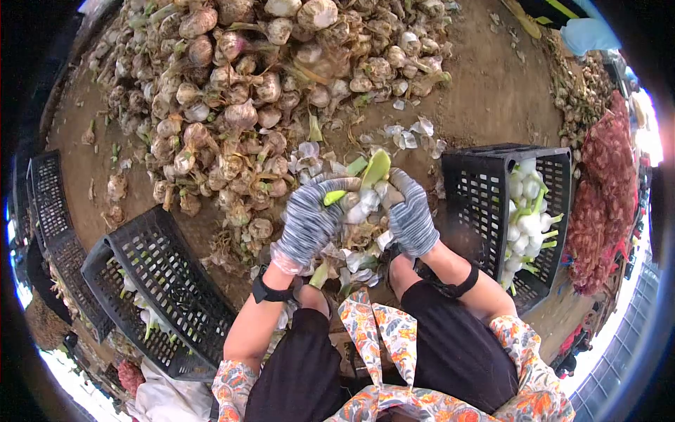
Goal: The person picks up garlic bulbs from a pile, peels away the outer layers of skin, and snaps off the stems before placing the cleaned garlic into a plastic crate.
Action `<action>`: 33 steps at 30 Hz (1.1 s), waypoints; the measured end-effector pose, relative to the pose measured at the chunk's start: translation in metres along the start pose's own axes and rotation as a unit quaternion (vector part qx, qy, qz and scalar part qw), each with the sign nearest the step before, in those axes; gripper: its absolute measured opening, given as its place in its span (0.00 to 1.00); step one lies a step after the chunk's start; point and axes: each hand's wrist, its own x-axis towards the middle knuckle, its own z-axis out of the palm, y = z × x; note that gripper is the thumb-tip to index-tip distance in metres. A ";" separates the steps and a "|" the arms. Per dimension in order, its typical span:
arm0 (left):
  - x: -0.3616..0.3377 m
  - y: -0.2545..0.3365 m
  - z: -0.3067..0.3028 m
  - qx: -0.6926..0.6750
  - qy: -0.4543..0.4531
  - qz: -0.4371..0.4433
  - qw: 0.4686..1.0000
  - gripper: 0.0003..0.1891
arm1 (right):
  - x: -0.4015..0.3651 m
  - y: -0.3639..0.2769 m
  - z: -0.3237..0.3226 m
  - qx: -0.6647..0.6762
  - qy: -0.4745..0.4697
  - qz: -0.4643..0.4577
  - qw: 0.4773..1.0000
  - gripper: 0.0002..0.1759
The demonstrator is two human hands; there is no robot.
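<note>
My left hand [313, 219], in a grey-and-white striped glove, is closed at the left side of a garlic bulb [365, 205] with pale, loosened skin. A small bright yellow-green piece [334, 197] sticks out by its thumb; its kind I cannot tell. From the other side my right hand [413, 219], gloved the same way, pinches the bulb between thumb and fingers. A broad green leaf [376, 169] rises between the two hands, above the bulb. Papery garlic skins [358, 259] lie on the ground below the hands.
A large heap of unpeeled garlic [232, 105] spreads ahead and left. At the right stands a black crate [478, 204] with white peeled garlic [524, 225]; another black crate [176, 274] tilts at the left. Red mesh sacks [601, 204] stand beyond the right crate.
</note>
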 end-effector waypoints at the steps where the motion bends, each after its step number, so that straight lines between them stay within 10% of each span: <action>1: 0.000 0.000 -0.003 -0.071 -0.027 -0.031 0.997 0.14 | 0.002 0.001 0.001 0.067 0.009 0.047 0.997 0.12; 8: -0.005 0.002 -0.018 -0.244 -0.085 -0.054 0.965 0.13 | 0.010 0.002 -0.008 0.428 -0.050 0.339 0.836 0.14; 10: -0.004 0.004 -0.020 -0.335 -0.097 -0.055 0.936 0.17 | 0.010 0.011 -0.008 0.627 -0.158 0.453 0.613 0.12; 11: -0.005 -0.004 -0.014 -0.373 -0.096 -0.057 0.921 0.20 | 0.008 0.013 -0.009 0.728 -0.233 0.370 0.528 0.14; 12: -0.005 -0.004 -0.012 -0.373 -0.095 -0.056 0.921 0.20 | 0.009 0.008 -0.010 0.728 -0.234 0.369 0.529 0.14; 15: -0.005 -0.003 -0.009 -0.302 -0.024 -0.183 0.935 0.18 | 0.012 -0.013 -0.019 0.549 -0.115 0.196 0.804 0.15; 20: -0.006 0.001 -0.003 -0.299 0.017 -0.198 0.934 0.14 | 0.004 -0.001 -0.012 0.259 -0.054 0.034 0.964 0.13; 21: -0.008 0.002 -0.005 -0.272 0.005 -0.167 0.948 0.14 | 0.009 0.002 -0.017 0.607 -0.200 0.133 0.758 0.11; 22: -0.009 0.004 -0.008 -0.245 -0.008 -0.136 0.960 0.13 | 0.014 0.006 -0.023 0.837 -0.305 0.205 0.404 0.09; 24: -0.009 0.005 -0.011 -0.281 -0.009 -0.164 0.945 0.13 | 0.011 0.014 -0.046 0.755 -0.258 0.302 0.522 0.08; 25: -0.008 0.005 -0.011 -0.244 0.002 -0.153 0.958 0.13 | 0.006 0.025 -0.051 0.503 -0.321 0.172 0.784 0.12; 26: -0.008 0.005 -0.011 -0.206 0.014 -0.142 0.968 0.12 | 0.003 0.035 -0.052 0.175 -0.336 0.015 0.926 0.15; 27: -0.008 0.005 -0.011 -0.172 0.003 -0.122 0.978 0.12 | 0.007 0.005 -0.058 -0.150 -0.372 -0.076 0.913 0.22; 30: -0.009 0.003 -0.012 0.063 -0.020 -0.065 0.996 0.12 | 0.011 -0.008 -0.053 -0.069 -0.277 -0.062 0.956 0.24; 31: -0.009 0.004 -0.010 0.062 -0.021 -0.065 0.996 0.12 | 0.011 -0.020 -0.048 0.117 -0.240 0.072 0.961 0.22; 33: -0.009 0.007 -0.004 0.007 -0.015 -0.039 0.999 0.11 | 0.019 -0.039 -0.035 0.043 -0.220 0.113 0.968 0.21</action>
